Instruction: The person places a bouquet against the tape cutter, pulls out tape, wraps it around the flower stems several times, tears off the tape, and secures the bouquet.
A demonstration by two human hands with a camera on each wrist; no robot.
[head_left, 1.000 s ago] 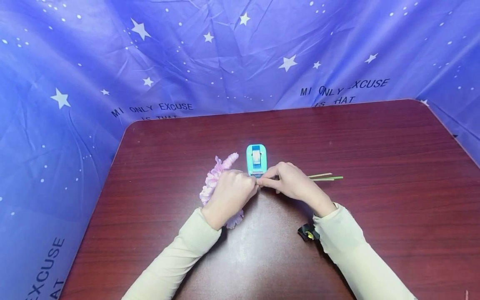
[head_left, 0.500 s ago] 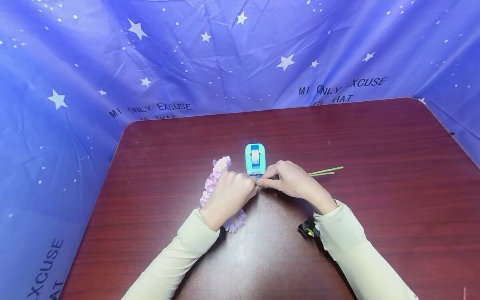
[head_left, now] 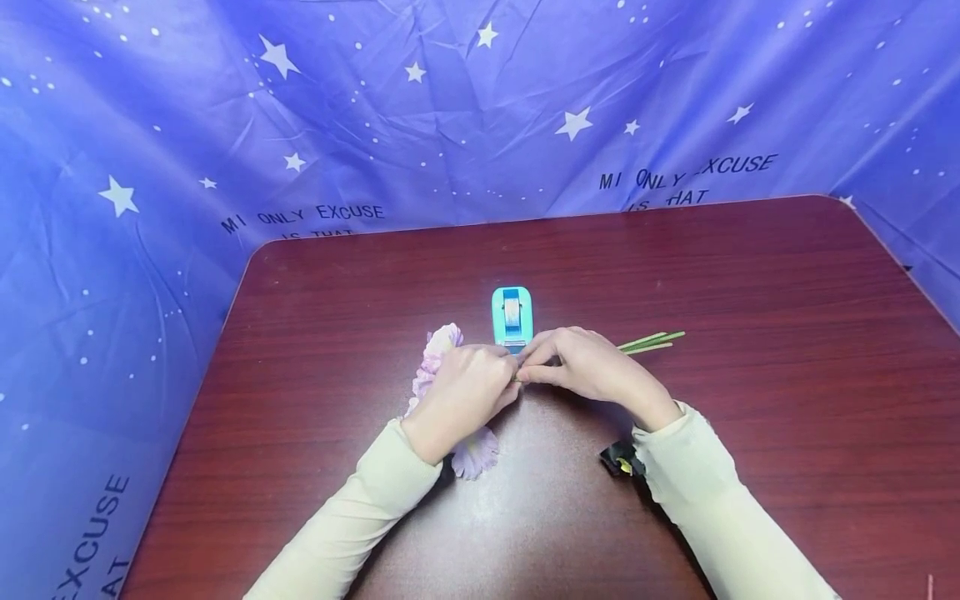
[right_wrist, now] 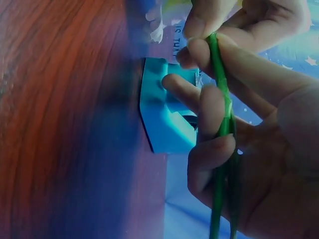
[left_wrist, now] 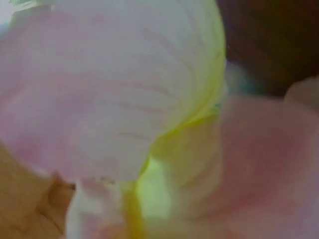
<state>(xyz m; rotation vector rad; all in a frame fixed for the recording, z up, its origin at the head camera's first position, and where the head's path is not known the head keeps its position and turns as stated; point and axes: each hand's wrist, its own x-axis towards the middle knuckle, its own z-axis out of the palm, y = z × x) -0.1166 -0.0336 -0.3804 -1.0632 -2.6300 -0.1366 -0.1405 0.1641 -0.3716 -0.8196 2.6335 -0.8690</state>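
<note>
Pink-lilac flowers (head_left: 475,454) stick out on both sides of my left hand (head_left: 465,383), and their petals (left_wrist: 99,89) fill most of the left wrist view. Green stems (head_left: 652,342) run rightward from them, passing beneath my right hand (head_left: 588,367). In the right wrist view, the fingers of that hand curl round the green stems (right_wrist: 218,199), and the left hand (right_wrist: 214,17) pinches them just beyond. Both hands meet fingertip to fingertip in front of a turquoise tape dispenser (head_left: 513,325). How the left palm grips the stems is hidden in the head view.
A small black item with a yellow patch (head_left: 621,459) lies beside the right sleeve. The dark red wooden table (head_left: 750,275) ends at a blue star-patterned cloth (head_left: 450,108) behind. A thin pinkish object (head_left: 930,586) shows at the lower right edge.
The flowers have turned in my hands: the upper bloom has drawn lower and the lower bloom shows more, farther right. The stem ends have swung slightly upward. The tape dispenser stays put.
</note>
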